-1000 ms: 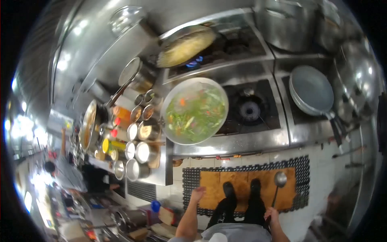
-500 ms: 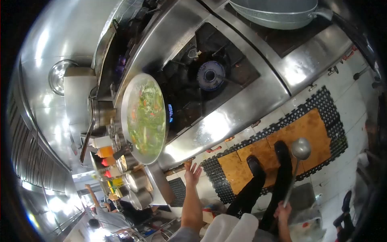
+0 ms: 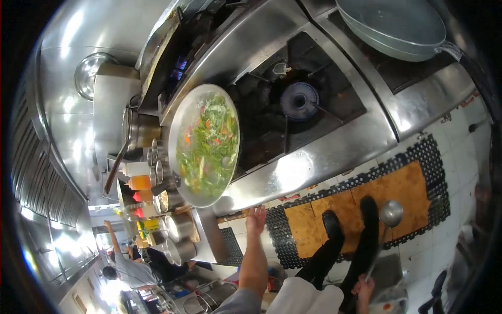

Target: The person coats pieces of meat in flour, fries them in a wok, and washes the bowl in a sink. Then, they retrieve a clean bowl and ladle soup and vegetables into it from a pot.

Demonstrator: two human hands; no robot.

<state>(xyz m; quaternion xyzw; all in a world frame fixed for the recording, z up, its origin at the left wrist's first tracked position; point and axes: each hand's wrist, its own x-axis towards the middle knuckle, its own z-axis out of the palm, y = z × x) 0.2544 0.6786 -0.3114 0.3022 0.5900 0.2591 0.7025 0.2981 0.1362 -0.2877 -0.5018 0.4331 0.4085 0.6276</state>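
Observation:
My right hand [image 3: 363,287], low in the view, grips the handle of a metal ladle [image 3: 391,213], whose bowl hangs over the floor mat. My left hand [image 3: 255,220] is raised beside the front edge of the stove, its fingers extended and holding nothing. A large pan [image 3: 228,178] of cut green vegetables [image 3: 209,138] with orange and pale pieces sits on the left part of the stove, above and left of my left hand. It is not touching that hand.
An unlit burner [image 3: 299,101] lies right of the pan. Another large pan [image 3: 397,26] is at the upper right. Sauce bottles [image 3: 139,182] and metal pots [image 3: 179,226] stand on the left. A person [image 3: 130,269] is at the lower left.
The view has shifted, so the stove and vegetable pan appear farther right. The vegetables lie differently in the pan. My left hand's fingers look less spread; my right hand still holds the ladle.

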